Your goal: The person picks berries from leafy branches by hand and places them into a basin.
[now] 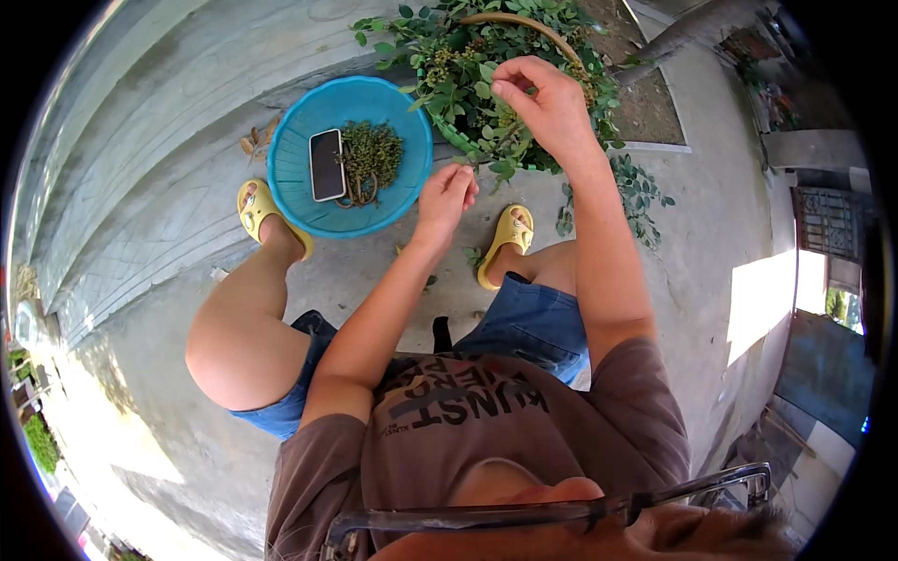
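My left hand (444,201) is closed in a pinch on a thin green stem at the near edge of the leafy pile, just right of the blue basin (281,178). Over the leafy branches (458,93), my right hand (547,101) has thumb and forefinger pressed together beside a leaf; what lies between them is too small to tell. The branches carry small green clusters and fill a basket with a curved brown handle (524,23). Inside the basin are picked green clusters (374,150) and a phone (326,165) with a dark screen.
My feet in yellow sandals (513,238) stand below the basin and the basket. Concrete steps (159,122) rise at the left. Leafy sprigs (636,201) lie on the ground right of the basket, near a soil bed (650,107). Dry leaves are left of the basin.
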### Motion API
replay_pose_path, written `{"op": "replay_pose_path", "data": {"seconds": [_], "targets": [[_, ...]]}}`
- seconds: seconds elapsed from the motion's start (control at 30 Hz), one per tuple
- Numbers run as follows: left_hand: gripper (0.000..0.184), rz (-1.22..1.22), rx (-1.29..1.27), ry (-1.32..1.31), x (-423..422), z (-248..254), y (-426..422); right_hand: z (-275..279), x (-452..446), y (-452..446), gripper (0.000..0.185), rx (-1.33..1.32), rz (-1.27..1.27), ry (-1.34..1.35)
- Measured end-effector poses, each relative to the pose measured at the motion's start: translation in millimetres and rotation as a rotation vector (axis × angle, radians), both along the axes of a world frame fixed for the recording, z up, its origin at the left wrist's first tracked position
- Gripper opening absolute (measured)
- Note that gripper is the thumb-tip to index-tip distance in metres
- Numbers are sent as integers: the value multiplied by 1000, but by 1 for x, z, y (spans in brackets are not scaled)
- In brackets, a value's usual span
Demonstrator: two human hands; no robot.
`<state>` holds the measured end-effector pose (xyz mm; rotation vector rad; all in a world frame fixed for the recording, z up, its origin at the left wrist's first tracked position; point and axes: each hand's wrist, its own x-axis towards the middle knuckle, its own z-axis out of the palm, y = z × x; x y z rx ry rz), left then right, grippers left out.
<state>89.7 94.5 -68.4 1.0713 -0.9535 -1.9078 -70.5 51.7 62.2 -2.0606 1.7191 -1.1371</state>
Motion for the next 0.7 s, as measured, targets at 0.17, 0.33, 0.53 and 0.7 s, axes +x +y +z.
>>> {"op": "replay_pose_path", "data": {"seconds": [0.17,0.33,0.53,0.7], "targets": [[25,-35,-8,-40,3,7,0,-12,-41,25,14,274,-138,263],[26,-36,19,6,6,16,-7,-34,-77,34,13,276,-294,204],[26,-20,85,149,9,18,-14,-43,-77,32,20,284,-228,70],[26,-28,26,108,7,21,-9,-60,-61,32,28,168,-273,289]]}}
